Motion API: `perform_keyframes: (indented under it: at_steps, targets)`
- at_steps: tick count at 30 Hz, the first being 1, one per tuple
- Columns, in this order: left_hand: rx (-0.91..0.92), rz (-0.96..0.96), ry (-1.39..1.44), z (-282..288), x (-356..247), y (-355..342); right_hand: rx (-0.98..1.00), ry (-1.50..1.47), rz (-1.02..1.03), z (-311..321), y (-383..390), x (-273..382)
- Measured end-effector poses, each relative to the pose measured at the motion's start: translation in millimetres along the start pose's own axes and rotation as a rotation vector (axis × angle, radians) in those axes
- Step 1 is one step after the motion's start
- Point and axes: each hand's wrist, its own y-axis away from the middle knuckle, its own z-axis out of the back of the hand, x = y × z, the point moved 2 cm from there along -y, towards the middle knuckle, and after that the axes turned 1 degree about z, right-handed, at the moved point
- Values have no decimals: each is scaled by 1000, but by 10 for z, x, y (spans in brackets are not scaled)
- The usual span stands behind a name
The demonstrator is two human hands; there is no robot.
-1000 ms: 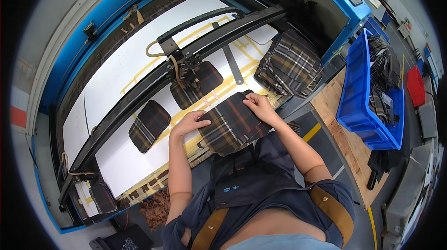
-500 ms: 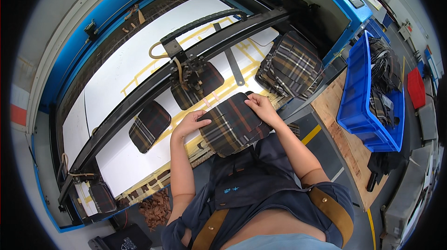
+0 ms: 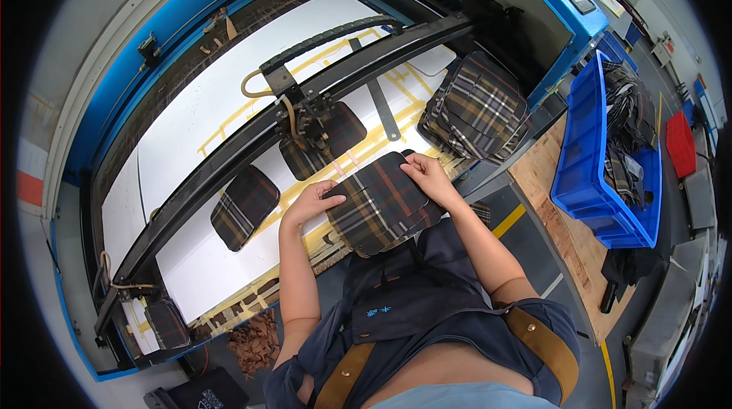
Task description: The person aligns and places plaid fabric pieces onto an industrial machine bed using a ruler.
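Observation:
A stack of dark plaid fabric panels [image 3: 381,203] with rounded corners lies at the machine bed's near edge, in front of my body. My left hand [image 3: 311,202] grips its left upper edge, thumb on top. At the upper right corner, my right hand [image 3: 427,177] pinches the panels between thumb and fingers. Beyond them, one plaid panel [image 3: 345,134] lies partly under the machine's head [image 3: 301,115]. Another plaid panel [image 3: 245,207] rests on the white sheet to the left. A taller pile of plaid panels [image 3: 480,108] sits to the right of my hands.
The black gantry beam [image 3: 221,157] spans the white bed [image 3: 183,119], which carries yellow tape lines. A grey metal strip [image 3: 383,108] lies there too. To the right, a blue crate [image 3: 583,173] of fabric stands on a wooden board [image 3: 545,180]. Brown scraps [image 3: 254,344] lie below the bed.
The machine's head has shifted very slightly to the left along the beam. Both my hands and the stack of panels stay where they were.

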Motion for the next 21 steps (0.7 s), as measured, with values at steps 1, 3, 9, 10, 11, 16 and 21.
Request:
perform_keyframes:
  at_steps: [1, 3, 9, 10, 11, 16, 21]
  targets:
    - [-7, 2, -3, -4, -15, 8, 5, -21, -8, -2, -2, -5]
    - [-9, 5, -13, -2, -19, 10, 7, -34, -16, -3, -6, -17]
    - [-12, 8, -20, -9, -29, 13, 16, -83, -36, -1, -9, -27]
    - [-16, 4, -10, -12, -28, 11, 21, -93, -40, -4, -14, -35]
    - [-15, 4, -10, -15, -29, 10, 21, -92, -40, -3, -15, -42]
    - [-14, 14, -12, -18, -47, 15, 22, -105, -42, 7, -7, -22]
    - [-9, 21, 0, -24, -51, 17, 24, -89, -39, 18, -13, -40]
